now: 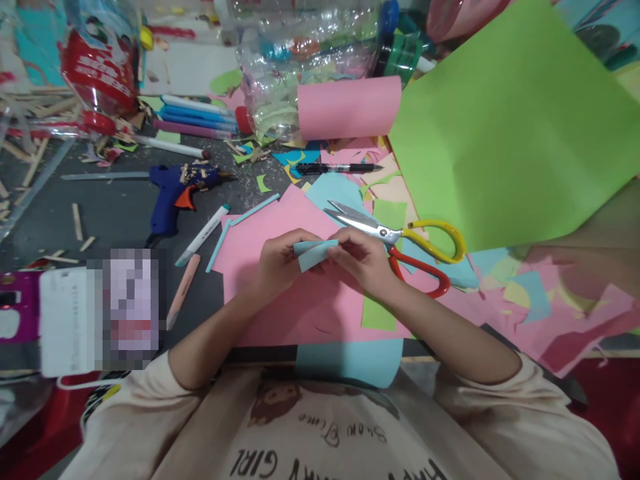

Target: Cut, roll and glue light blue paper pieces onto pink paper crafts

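Note:
A small light-blue paper strip point(319, 255), partly folded or curled, is held between my two hands. My left hand point(285, 261) grips its left end, and my right hand point(361, 259) pinches its right end between thumb and finger. Both hands are over a large pink paper sheet point(295, 313). Just right of my right hand lie scissors point(383, 232) with one yellow and one red handle, blades slightly apart. Two thin rolled blue paper sticks point(254, 209) rest near the pink sheet's upper left corner.
A blue glue gun point(165, 200), markers point(204, 235) and a black pen point(340, 168) lie beyond. Plastic bottles point(103, 67), one with a pink paper wrap point(350, 107), stand or lie at the back. A large green sheet point(515, 133) and paper scraps point(530, 293) cover the right.

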A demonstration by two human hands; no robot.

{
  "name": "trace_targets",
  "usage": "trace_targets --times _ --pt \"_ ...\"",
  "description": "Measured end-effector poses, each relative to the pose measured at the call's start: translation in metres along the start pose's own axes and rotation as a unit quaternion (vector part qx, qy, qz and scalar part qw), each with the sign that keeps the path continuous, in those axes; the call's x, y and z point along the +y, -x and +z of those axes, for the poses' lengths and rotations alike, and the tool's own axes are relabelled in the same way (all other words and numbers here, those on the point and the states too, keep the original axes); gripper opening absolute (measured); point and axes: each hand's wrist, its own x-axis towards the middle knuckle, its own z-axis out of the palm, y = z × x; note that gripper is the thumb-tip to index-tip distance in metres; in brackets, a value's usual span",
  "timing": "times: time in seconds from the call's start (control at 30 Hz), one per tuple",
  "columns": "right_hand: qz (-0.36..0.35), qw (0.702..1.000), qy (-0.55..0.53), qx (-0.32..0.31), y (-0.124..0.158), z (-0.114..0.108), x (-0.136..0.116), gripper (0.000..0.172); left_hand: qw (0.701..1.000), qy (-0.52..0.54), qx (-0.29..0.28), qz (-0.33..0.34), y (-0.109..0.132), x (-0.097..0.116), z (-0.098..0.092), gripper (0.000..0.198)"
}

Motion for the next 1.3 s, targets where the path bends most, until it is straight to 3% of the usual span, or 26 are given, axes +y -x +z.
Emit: trace_targets --times 0.13,0.3,0.5,1.3 --pt "0.011 1.0 0.015 0.026 -0.0005 0.0005 -0.0002 0.042 1.0 -0.006 0.001 -0.017 -0.0013 -0.0018 -0.0006 0.034" --pt "0.018 0.997 0.009 0.081 -0.0027 0.0006 -0.0026 0.045 0.997 -0.04 0.061 0.002 -0.0026 -0.0023 -0.0055 0.043" --pt "0.022 0.993 0.015 0.112 -0.0033 0.0011 -0.0019 0.042 0.994 -0.015 0.103 -0.034 -0.0061 -0.0006 -0.0045 0.029" --pt "0.016 0.993 0.01 0.115 -0.0055 -0.0004 -0.004 0.031 0.989 -0.035 0.137 -0.049 -0.0083 0.0008 -0.0021 0.02"
